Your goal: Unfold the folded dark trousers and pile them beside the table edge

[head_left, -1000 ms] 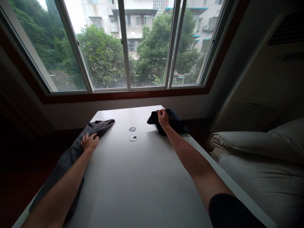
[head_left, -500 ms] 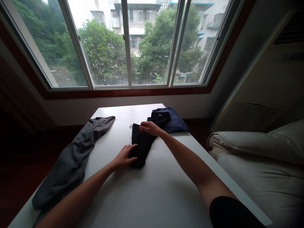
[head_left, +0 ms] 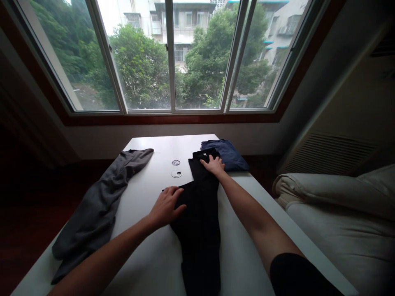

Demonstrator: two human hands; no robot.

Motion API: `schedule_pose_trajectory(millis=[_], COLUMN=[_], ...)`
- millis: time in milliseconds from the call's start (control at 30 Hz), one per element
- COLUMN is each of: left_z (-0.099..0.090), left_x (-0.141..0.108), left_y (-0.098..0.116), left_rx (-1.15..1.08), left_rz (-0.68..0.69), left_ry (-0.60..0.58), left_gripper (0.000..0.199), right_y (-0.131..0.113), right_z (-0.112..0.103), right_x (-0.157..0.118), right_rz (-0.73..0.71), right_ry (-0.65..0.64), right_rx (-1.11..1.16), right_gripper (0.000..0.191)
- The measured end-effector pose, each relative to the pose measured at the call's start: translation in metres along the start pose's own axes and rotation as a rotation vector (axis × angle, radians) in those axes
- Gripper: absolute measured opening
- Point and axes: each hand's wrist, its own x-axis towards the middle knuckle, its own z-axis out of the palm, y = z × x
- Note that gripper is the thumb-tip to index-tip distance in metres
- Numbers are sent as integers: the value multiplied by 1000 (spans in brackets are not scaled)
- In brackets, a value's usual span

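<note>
Now the black garment (head_left: pixel 200 218), bunched half a second ago, lies stretched lengthwise down the white table (head_left: pixel 148 263), so spreading looks done. Left hand (head_left: pixel 166 207) presses flat, fingers loose, on its left edge; right hand (head_left: pixel 212 165) flat at its far end. Three garments: black, grey garment (head_left: pixel 98 205) left, blue garment (head_left: pixel 228 154) beyond. Two round grommets (head_left: pixel 176 168).

No readable text, labels, brands or numbers anywhere in frame. Black garment (head_left: pixel 200 222), grey garment (head_left: pixel 101 201), blue garment (head_left: pixel 228 154) and white tabletop (head_left: pixel 148 255) carry no legible markings. Buildings beyond the window (head_left: pixel 185 53), upper centre: no signs legible.
</note>
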Motion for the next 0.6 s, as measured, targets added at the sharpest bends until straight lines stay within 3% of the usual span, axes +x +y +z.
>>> schedule_pose_trajectory(millis=[100, 200, 300, 400, 500, 600], left_z=[28, 42, 48, 50, 48, 44], left_x=[19, 19, -3, -33, -52, -55], left_y=[-34, -35, 1, 48, 83, 95], left_rx=[102, 83, 23, 13, 89, 112], left_rz=[-138, -114, 60, 397, 728, 879], left_ry=[41, -8, -192, -345, -343, -284], left_gripper=[73, 58, 48, 52, 45, 50], right_y=[-11, -16, -18, -24, -33, -42], right_z=[4, 8, 12, 15, 17, 19], right_x=[-1, -2, -3, -6, -9, -12], right_rz=[-23, -31, -49, -72, -94, -135], right_ry=[-31, -71, -54, -4, -43, -142], right_rx=[-52, -74, -89, -109, -83, -32], right_gripper=[90, 89, 85, 79, 77, 79])
